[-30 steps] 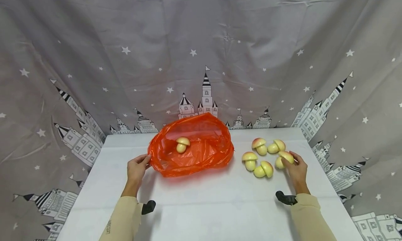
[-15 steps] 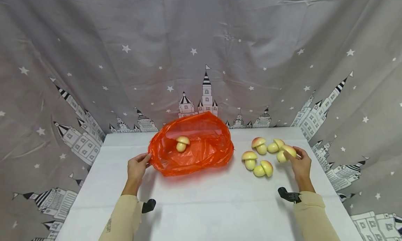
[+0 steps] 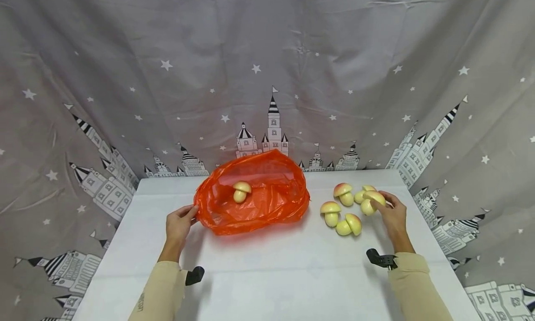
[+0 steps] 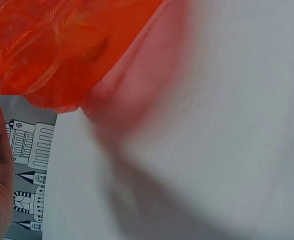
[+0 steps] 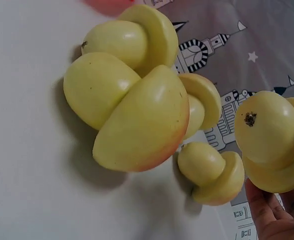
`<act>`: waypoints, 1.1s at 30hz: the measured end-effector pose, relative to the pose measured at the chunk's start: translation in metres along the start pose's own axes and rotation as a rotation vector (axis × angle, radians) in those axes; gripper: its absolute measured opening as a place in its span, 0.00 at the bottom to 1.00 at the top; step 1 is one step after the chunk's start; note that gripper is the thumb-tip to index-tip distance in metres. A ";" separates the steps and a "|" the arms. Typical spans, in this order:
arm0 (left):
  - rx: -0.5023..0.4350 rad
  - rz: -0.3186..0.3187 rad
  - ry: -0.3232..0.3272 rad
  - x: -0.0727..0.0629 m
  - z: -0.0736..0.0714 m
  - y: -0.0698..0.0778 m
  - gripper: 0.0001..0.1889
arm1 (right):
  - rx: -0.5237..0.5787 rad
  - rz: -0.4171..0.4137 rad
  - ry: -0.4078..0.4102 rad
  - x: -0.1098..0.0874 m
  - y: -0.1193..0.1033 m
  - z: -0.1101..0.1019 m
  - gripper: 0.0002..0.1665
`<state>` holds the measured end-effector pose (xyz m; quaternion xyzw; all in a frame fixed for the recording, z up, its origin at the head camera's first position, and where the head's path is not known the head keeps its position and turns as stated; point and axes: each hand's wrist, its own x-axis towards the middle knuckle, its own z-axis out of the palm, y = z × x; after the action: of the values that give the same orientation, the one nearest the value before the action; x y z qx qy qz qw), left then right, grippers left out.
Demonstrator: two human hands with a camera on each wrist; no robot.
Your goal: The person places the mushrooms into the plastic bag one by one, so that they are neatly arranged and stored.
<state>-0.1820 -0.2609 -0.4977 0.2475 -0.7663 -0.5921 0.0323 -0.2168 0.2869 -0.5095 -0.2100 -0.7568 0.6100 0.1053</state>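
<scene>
Gripped by its cap between the thumb and fingers of the right hand [image 3: 394, 215] is the held mushroom [image 3: 375, 197], which lies to the right of the red bag [image 3: 234, 228] and well apart from it. At the bag's left end the left hand [image 3: 177, 226] pinches the edge of its mouth, which gapes toward the person; some of the fingertips are hidden. Inside the bag, left of its middle, sits the bagged mushroom [image 3: 240, 192]. The step in hand looks like picking up one mushroom while steadying the bag, and the right wrist view suggests the piece is off the white table [image 3: 259, 284]. A next move would call for a firm grip on the smooth cap and a path that clears the neighbours between it and the bag: the nearest mushroom [image 3: 331, 213], just beside the bag, the front mushroom [image 3: 349, 225], the red-capped mushroom [image 3: 344, 194] and the half-hidden mushroom [image 3: 358, 197] behind the held one. Both arms reach forward, one on either side of the bag, the right forearm [image 3: 414, 284] slanting inward toward it and the left forearm [image 3: 160, 288] leaning in likewise, with the left wrist low beside the bag.
</scene>
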 end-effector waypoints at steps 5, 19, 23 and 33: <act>0.005 0.010 -0.005 -0.001 0.001 0.001 0.23 | -0.015 -0.046 -0.064 -0.001 -0.004 0.007 0.28; 0.012 0.036 0.004 -0.001 0.006 0.000 0.22 | -0.013 -0.120 -0.150 -0.004 -0.012 0.023 0.29; 0.003 0.038 0.001 0.001 0.006 0.000 0.22 | -0.029 -0.105 -0.175 -0.006 -0.012 0.026 0.30; -0.010 0.037 -0.002 -0.001 0.004 -0.003 0.22 | 0.045 -0.197 -0.326 -0.015 -0.027 0.039 0.31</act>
<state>-0.1817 -0.2578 -0.5016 0.2324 -0.7677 -0.5955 0.0438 -0.2249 0.2420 -0.4915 -0.0308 -0.7668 0.6396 0.0452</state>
